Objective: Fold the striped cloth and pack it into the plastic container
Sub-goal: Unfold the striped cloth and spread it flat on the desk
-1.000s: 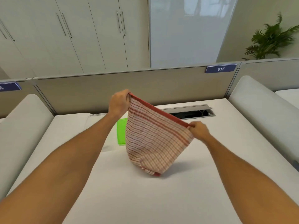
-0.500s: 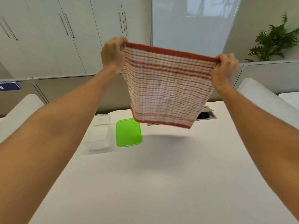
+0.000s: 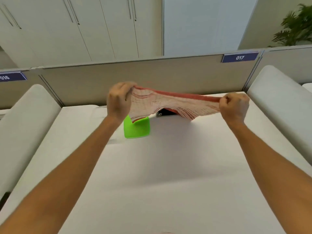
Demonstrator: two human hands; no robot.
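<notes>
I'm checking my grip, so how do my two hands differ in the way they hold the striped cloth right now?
The left hand sits higher and further from the camera, above the green lid; the right hand sits lower, over bare desk. The left bunches the striped cloth in a gathered fan; the right grips its narrow red edge. Both are closed fists, stretching it taut.

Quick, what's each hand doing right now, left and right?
Left hand: closed, gripping one end of the striped cloth.
Right hand: closed in a fist on the cloth's other end.
</notes>
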